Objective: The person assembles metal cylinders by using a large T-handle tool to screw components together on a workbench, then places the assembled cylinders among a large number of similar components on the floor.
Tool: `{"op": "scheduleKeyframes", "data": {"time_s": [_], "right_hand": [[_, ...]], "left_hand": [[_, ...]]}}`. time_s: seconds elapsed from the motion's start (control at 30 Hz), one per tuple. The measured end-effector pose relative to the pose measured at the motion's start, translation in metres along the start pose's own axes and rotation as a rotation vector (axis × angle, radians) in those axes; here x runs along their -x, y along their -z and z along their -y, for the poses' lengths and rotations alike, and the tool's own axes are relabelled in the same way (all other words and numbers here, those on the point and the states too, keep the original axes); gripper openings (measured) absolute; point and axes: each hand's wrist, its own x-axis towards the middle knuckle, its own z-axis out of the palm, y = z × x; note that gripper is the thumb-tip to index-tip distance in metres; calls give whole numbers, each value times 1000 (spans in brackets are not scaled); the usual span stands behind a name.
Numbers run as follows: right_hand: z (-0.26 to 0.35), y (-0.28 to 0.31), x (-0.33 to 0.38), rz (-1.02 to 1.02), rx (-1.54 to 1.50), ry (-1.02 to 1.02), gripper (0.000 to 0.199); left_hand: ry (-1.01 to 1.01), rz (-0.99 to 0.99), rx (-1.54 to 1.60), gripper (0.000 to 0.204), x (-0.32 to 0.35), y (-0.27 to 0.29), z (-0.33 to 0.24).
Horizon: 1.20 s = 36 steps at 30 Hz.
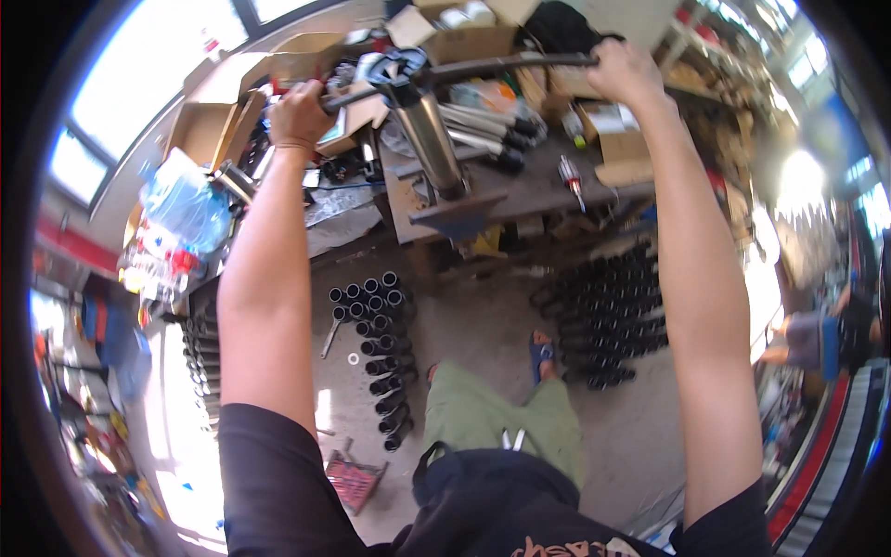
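Observation:
My left hand [302, 113] is closed round the left end of a long dark bar [492, 67]. At the bar's other end, farther off to the right, my right hand [627, 71] grips it too. Between the two hands the bar crosses a round blue-grey fitting [399, 67]. That fitting sits on top of a shiny metal cylinder [430, 144], which stands nearly upright, slightly tilted, at the edge of the workbench. The cylinder's lower end meets a dark metal bracket [459, 218] on the bench front. Both arms are stretched forward.
The workbench [548, 186] carries silvery tubes [483, 125], a red-and-silver tool [571, 178] and cardboard boxes [200, 130]. Black tubes [380, 348] stand in rows on the floor, with more [608, 316] at the right. A small red stool [355, 483] is near my left side. Another person [821, 339] is at far right.

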Motion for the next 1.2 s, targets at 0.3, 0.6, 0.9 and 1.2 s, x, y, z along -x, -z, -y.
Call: {"op": "scheduleKeyframes", "data": {"time_s": [0.3, 0.6, 0.9, 1.2], "right_hand": [[34, 44, 75, -9, -105, -197, 26], [-13, -20, 17, -44, -476, 93, 8], [-239, -56, 28, -305, -302, -74, 12], [-120, -210, 349, 405, -996, -766, 50]], "left_hand": [[-277, 27, 194, 26, -25, -5, 16], [-827, 751, 314, 58, -43, 73, -216], [-161, 2045, -547, 79, -101, -25, -186], [608, 1374, 666, 86, 0, 156, -157]]}}
